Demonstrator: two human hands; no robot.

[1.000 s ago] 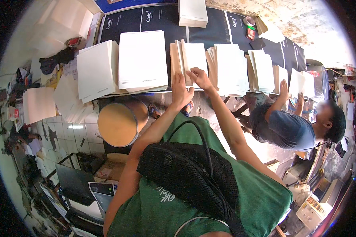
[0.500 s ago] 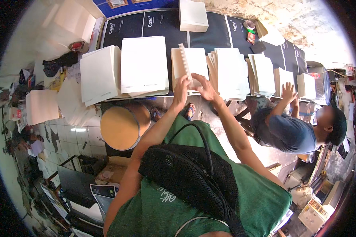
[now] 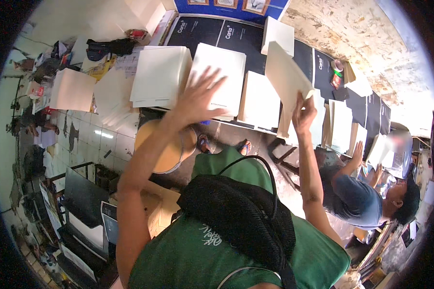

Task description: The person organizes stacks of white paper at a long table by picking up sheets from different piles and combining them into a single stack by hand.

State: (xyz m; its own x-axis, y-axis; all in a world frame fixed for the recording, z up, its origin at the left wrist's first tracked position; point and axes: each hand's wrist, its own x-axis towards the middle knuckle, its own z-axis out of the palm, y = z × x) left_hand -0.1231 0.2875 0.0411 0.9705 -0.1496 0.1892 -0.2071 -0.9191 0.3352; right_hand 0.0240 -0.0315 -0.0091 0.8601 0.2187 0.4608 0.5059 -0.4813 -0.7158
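My left hand (image 3: 197, 101) is spread wide, slightly blurred, over the near left part of a stack of white paper sheets (image 3: 224, 65); whether it touches them I cannot tell. My right hand (image 3: 305, 113) pinches a thin sheaf of off-white paper (image 3: 285, 72) at its near right corner, holding it up and tilted above the table. Between my hands lies a cream paper stack (image 3: 260, 101). Left of my left hand sits another white stack (image 3: 159, 77). Beside my right hand, more white sheets (image 3: 318, 108) are partly hidden.
The stacks line the front edge of a long table with a black covering (image 3: 250, 30). A co-worker (image 3: 354, 195) sits at the right, one hand near a paper stack (image 3: 340, 120). Below the table edge stands a round tan stool (image 3: 154, 144). Tape (image 3: 339, 65) lies at the back right.
Both hands have parted from the thin sheaf they held upright together. My left hand moved left over the white stack; my right moved right with a sheaf raised. The view has shifted.
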